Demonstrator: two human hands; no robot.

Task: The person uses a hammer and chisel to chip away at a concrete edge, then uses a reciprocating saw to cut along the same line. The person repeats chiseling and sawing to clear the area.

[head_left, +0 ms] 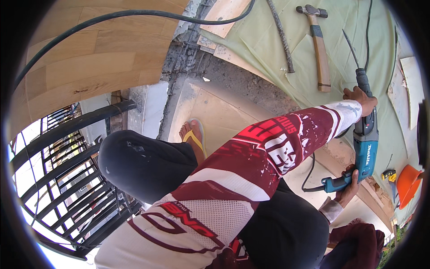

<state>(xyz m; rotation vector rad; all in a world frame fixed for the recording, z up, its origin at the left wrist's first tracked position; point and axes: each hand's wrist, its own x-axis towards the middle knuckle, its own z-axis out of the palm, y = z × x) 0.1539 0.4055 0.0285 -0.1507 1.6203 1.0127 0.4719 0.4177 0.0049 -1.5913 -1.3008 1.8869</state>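
A teal and grey rotary hammer drill with a long steel chisel bit lies across the right side, bit toward the top. My left arm reaches diagonally over my legs, and my left hand is closed around the drill's front, just below the black chuck. My right hand grips the rear handle of the drill, whose black cord curves away beside it. Left of the bit, a wooden-handled hammer and a rough metal bar lie on a pale green sheet.
A black stair railing and wood-panelled surface with a cable are at left. A cracked concrete gap runs beside tile under my sandalled foot. An orange hard hat and yellow-handled tool sit at right.
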